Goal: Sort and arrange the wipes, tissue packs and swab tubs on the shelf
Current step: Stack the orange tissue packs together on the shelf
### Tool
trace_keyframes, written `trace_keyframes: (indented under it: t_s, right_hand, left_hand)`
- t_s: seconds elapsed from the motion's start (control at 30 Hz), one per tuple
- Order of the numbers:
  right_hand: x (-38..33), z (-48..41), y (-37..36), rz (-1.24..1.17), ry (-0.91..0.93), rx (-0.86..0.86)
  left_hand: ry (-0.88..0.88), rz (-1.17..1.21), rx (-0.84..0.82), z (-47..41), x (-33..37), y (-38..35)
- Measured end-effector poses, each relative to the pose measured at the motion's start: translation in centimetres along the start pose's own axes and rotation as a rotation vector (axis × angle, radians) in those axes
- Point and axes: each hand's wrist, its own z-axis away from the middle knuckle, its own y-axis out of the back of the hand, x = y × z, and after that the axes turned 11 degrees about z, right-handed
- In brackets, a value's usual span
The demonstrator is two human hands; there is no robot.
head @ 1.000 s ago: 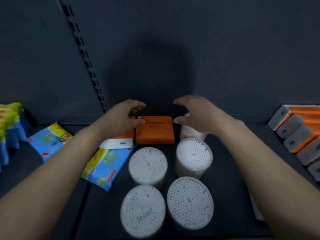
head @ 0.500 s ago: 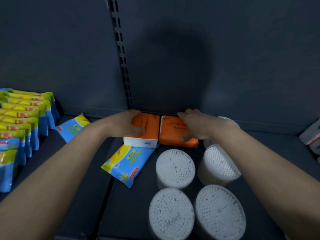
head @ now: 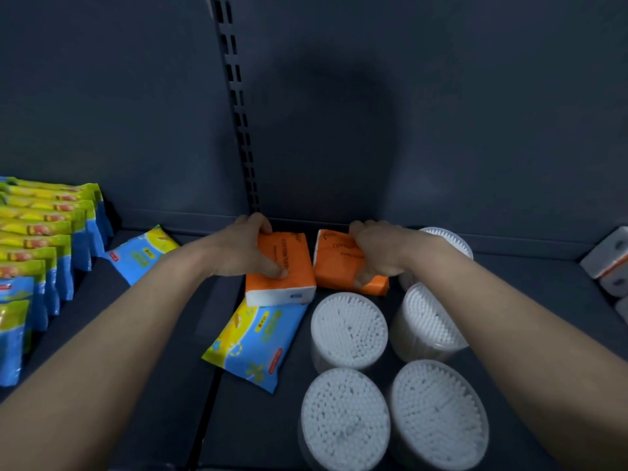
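Five clear round swab tubs (head: 348, 329), each packed with upright white cotton swabs, stood clustered on the dark shelf (head: 526, 300). Just behind them, near the back wall, the left hand (head: 244, 253) gripped one orange tissue pack (head: 292, 270) and the right hand (head: 380, 253) clutched a second orange pack (head: 336, 266) beside it. Both packs lay lengthwise front to back, the first with its white end facing forward over a wipes pack (head: 258, 341), the second skewed with its near end to the right.

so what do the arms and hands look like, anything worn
The left forearm and right forearm are bare, no sleeves in view. The left hand and right hand are ungloved; no watch, ring or bracelet shows.
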Motion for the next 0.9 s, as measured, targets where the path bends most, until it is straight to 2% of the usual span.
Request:
trace_keyframes:
  t_s: [0.2, 0.4, 0.7, 0.9]
  right_hand:
    - [-0.4, 0.5, 0.5, 0.076, -0.036, 0.069]
    - [-1.2, 1.7, 0.9, -0.136, -0.006, 0.164]
    - [-1.2, 5.7, 3.4, -0.132, -0.101, 0.61]
    - [0.2, 11.2, 4.0, -0.154, -0.26, 0.729]
  left_hand:
    - [-0.015, 0.015, 0.087, 1.3, -0.6, 0.6]
    - [-0.082, 0.16, 0.128, 2.6, -0.9, 1.2]
    - [-0.321, 0.41, 0.412, 5.2, 0.6, 3.1]
    - [-0.493, 0.579, 0.489, 7.5, 2.7, 2.7]
